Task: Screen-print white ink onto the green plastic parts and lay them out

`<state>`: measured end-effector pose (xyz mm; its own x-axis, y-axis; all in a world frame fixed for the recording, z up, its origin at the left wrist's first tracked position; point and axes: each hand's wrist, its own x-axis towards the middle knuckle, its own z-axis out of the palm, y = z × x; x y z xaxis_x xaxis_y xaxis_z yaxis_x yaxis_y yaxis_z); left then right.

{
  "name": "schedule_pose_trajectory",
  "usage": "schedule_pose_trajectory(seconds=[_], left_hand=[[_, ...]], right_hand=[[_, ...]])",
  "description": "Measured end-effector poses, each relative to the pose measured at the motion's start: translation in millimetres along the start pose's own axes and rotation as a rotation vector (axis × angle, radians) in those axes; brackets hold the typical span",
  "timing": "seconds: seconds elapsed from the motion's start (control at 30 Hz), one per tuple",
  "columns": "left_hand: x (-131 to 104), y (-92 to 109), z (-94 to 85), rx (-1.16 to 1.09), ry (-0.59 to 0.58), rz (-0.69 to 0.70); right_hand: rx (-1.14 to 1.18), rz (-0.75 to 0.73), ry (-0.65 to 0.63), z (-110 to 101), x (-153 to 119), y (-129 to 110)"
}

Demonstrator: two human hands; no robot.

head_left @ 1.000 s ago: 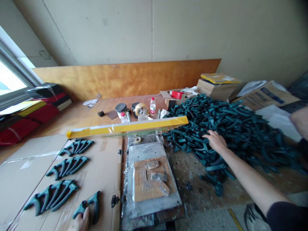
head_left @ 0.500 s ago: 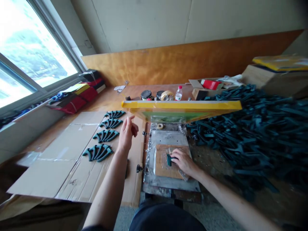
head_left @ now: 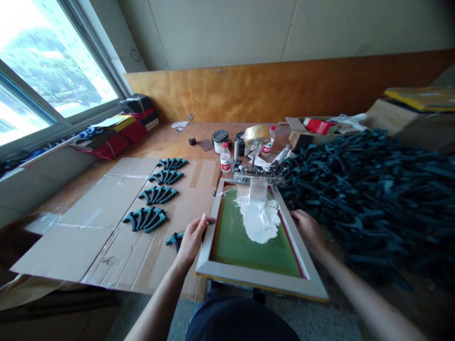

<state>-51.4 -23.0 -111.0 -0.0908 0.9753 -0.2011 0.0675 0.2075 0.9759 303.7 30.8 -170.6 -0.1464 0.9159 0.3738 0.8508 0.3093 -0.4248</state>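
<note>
A screen-printing frame (head_left: 322, 284) with green mesh lies lowered in front of me, its near edge towards my body. My left hand (head_left: 192, 239) is closed on the frame's left side, thumb along the edge. At its right side my right hand (head_left: 310, 232) grips the opposite edge, the fingers partly hidden. White ink (head_left: 261, 222) is spread thickly on the mesh. A squeegee (head_left: 258, 190) stands in the ink near the far hinge clamp (head_left: 256, 178). Beside my left hand a dark green curved part (head_left: 173, 240) rests on cardboard, partly covered by the hand.
Several fanned rows of dark green parts (head_left: 145, 220) lie on the cardboard sheet (head_left: 81, 237) at left. A big heap of such parts (head_left: 373, 199) fills the right. Behind the frame stand bottles (head_left: 225, 158), an ink jar (head_left: 220, 141) and a tape roll (head_left: 256, 134).
The raised frame has come down over the printing base. My left hand moved down to its left side; my right hand left the green part on the base and moved to the right side.
</note>
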Motion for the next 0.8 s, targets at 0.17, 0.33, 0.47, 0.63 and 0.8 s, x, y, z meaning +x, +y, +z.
schedule_pose_trajectory(seconds=[0.17,0.33,0.47,0.63,0.8], left_hand=[[4.7,-79.4,5.6,0.287,-0.006,0.040],[10.3,-90.6,8.2,0.485,0.021,0.013],[8.4,-87.2,9.0,0.498,0.032,-0.017],[7.9,-84.4,10.3,0.531,0.034,-0.035],[8.3,-83.6,9.4,0.517,0.028,-0.009]], right_hand=[[-0.017,-0.164,-0.003,-8.3,61.3,-35.4],[-0.175,-0.251,-0.355,17.5,55.3,-80.0],[-0.095,-0.477,-0.408,9.0,12.5,-73.5],[-0.022,-0.610,-0.522,-8.9,10.6,-67.3],[0.011,-0.586,-0.250,5.3,-5.3,-69.8]])
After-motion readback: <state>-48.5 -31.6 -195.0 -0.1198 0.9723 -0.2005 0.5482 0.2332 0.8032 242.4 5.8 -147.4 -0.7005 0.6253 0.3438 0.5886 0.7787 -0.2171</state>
